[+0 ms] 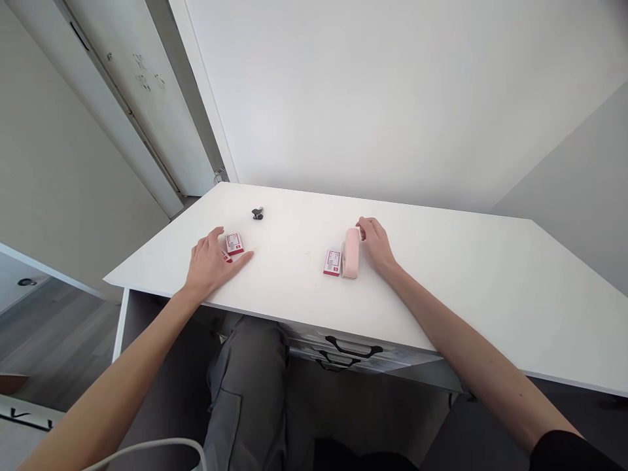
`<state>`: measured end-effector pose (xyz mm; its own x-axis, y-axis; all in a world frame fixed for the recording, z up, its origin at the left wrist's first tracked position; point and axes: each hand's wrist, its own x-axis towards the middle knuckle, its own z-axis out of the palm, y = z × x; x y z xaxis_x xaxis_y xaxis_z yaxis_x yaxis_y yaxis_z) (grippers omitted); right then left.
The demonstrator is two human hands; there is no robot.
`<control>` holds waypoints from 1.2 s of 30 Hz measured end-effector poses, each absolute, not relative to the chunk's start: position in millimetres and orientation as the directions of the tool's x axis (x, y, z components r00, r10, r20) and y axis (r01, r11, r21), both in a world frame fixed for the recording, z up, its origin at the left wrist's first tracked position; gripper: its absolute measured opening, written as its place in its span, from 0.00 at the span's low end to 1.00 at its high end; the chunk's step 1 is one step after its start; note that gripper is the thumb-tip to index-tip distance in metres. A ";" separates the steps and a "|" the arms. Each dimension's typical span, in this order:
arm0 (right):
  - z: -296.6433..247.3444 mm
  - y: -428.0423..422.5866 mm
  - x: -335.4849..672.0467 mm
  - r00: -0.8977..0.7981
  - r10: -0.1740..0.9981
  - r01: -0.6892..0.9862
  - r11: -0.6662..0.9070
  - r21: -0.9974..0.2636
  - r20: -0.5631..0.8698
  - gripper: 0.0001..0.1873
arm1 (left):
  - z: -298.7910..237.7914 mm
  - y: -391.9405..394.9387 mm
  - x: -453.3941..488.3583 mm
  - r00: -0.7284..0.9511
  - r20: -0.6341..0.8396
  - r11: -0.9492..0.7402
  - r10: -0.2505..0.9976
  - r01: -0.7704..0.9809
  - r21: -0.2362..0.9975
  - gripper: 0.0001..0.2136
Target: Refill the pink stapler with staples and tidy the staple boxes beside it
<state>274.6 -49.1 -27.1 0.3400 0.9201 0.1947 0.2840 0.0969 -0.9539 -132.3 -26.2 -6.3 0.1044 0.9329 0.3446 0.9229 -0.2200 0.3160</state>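
My left hand (212, 260) lies flat on the white table (441, 281), fingers apart, touching a small red and white box (234, 244) by its thumb side; another such box peeks out under the hand. My right hand (375, 243) rests on the table with its fingers curled against the far end of a pink stapler (351, 253). A second red and white box (333, 262) lies flat just left of the stapler.
A small black clip (258, 212) sits farther back on the table, left of centre. Below the table's near edge are drawers with black handles (350, 350). A white wall stands behind, a door frame at the left.
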 end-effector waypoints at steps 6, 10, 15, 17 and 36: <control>-35.3 -37.7 281.4 0.396 0.909 0.095 0.100 -0.990 0.130 0.21 | -11.8 -17.2 -128.0 0.173 0.286 -0.269 0.942 0.902 0.339 0.38; -38.4 -31.5 281.9 0.427 0.896 0.044 0.113 -0.993 0.120 0.17 | -9.4 -18.0 -116.4 0.249 0.262 -0.334 0.932 0.870 0.363 0.33; -38.7 -27.5 278.4 0.465 0.876 0.064 0.113 -0.992 0.129 0.14 | -7.2 -19.9 -77.8 0.367 0.247 -0.441 0.897 0.783 0.440 0.36; -39.0 -26.6 277.5 0.464 0.875 0.101 0.107 -0.989 0.142 0.15 | -7.3 -21.6 -56.4 0.439 0.276 -0.519 0.855 0.722 0.458 0.37; -31.4 -27.6 270.9 0.498 0.860 0.046 0.103 -0.994 0.112 0.08 | -9.8 -13.4 35.1 0.698 0.430 -0.794 0.573 0.343 0.502 0.48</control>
